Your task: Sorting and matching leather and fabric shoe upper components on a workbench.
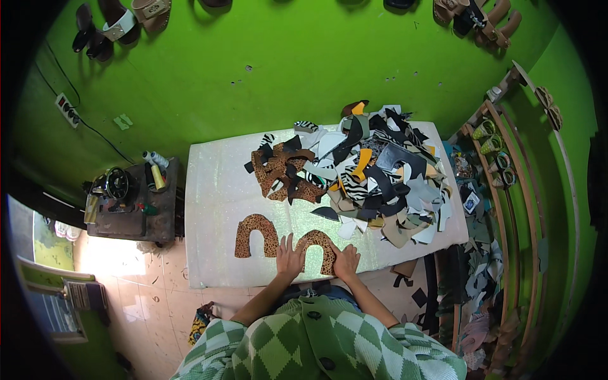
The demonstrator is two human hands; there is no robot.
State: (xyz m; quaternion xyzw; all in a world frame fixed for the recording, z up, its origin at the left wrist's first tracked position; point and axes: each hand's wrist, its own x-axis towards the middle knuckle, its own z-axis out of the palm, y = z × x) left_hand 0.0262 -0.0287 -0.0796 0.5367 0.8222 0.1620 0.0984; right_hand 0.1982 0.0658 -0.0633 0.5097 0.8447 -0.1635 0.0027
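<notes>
Both my hands rest flat on a leopard-print arch-shaped piece at the near edge of the white table. My left hand presses its left leg with fingers spread. My right hand presses its right leg. A second leopard-print arch piece lies flat just to the left, untouched. Further back lies a small heap of leopard-print cut pieces beside a large pile of mixed scraps in black, white, grey, zebra and yellow.
A sewing machine and thread cones stand on a dark side table at left. Shelves with small items and scraps line the right. Shoes hang on the green wall. More scraps litter the tiled floor at right.
</notes>
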